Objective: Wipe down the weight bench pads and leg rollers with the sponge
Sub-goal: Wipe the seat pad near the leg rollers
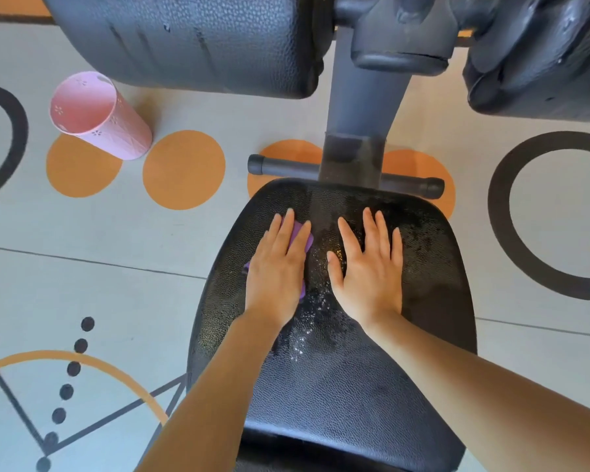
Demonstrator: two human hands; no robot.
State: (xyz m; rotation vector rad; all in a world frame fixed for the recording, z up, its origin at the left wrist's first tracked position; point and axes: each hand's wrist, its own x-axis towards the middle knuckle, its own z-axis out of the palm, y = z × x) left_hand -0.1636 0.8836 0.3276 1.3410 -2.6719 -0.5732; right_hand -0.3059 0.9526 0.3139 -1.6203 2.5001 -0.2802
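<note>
Two hands are lying flat on the black seat pad [338,386], side by side and just apart. Left hand [276,267] is pressing down on a purple sponge [304,238] with straight, relaxed fingers — not curled round it; the sponge is showing only at the fingertips and along the thumb side of the palm, the rest being hidden under the hand. Right hand [368,267] is resting palm-down on the bare pad, fingers spread and straight, grasping nothing. Between and below the two hands the pad is carrying white flecks, and its far half is looking wet and shiny. Beyond the seat, a grey post [361,107] is rising from a black crossbar [286,165] with capped ends. Two black leg rollers are sitting at the top of the view — the left roller [191,42] is showing scuffs and small tears, the right roller [542,59] is looking creased. On the patterned floor [116,260], well to the left of the bench, a pink cup [99,114] is standing with its open mouth tipped toward the camera.
</note>
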